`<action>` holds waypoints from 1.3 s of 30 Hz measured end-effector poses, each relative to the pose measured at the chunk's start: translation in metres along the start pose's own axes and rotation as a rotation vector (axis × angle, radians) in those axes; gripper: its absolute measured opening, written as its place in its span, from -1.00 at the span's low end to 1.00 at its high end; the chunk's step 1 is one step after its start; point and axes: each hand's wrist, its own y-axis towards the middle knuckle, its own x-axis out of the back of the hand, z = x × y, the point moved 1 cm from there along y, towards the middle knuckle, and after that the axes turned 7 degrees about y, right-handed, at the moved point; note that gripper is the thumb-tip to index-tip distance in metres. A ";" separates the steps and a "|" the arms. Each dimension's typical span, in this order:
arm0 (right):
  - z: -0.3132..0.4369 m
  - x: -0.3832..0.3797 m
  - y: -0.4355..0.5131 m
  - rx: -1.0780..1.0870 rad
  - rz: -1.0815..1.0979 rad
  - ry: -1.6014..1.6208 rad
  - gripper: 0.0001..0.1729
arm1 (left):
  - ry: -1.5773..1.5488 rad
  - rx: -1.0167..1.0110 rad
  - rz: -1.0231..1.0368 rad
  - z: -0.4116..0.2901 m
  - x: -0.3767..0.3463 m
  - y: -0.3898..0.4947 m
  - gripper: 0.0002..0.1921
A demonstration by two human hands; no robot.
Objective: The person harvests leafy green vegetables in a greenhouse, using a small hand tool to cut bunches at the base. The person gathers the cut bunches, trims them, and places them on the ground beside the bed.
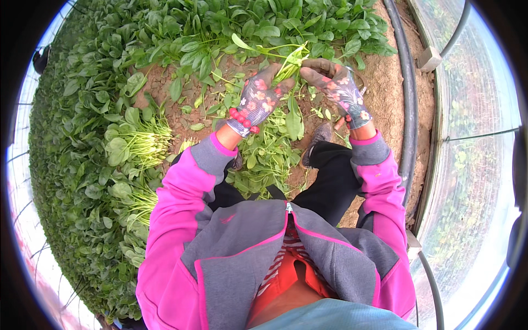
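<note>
My left hand [260, 98], in a flower-patterned work glove with a red bead bracelet at the wrist, is closed around the stems of a small bunch of leafy greens [291, 65]. The bunch's pale stalks point up and away from me, and a leaf hangs below it. Close to the bunch's right side is my right hand [338, 84], in a matching glove, its fingers curled; whether they touch the stalks or hold anything is unclear. Loose leaves and stems [272, 152] lie on the soil below, between my feet.
Dense spinach-like plants [264, 24] grow ahead and along the left. Bundles of cut greens [148, 142] lie at the left, stems towards me. A black hose [406, 82] runs along the right, beside a plastic-film greenhouse wall [474, 107] with a concrete block [430, 59] at its base.
</note>
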 end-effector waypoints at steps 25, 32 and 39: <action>-0.051 -0.062 0.045 0.070 -0.006 0.859 -0.64 | 0.765 -0.425 -0.337 0.035 0.026 -0.013 -0.76; -0.039 -0.075 0.033 0.073 -0.068 0.667 -0.67 | 0.807 -0.426 -0.249 0.025 0.028 -0.020 -0.73; -0.036 -0.056 0.035 0.051 -0.095 0.643 -0.72 | 0.122 -0.295 -0.113 0.015 0.056 -0.020 -0.59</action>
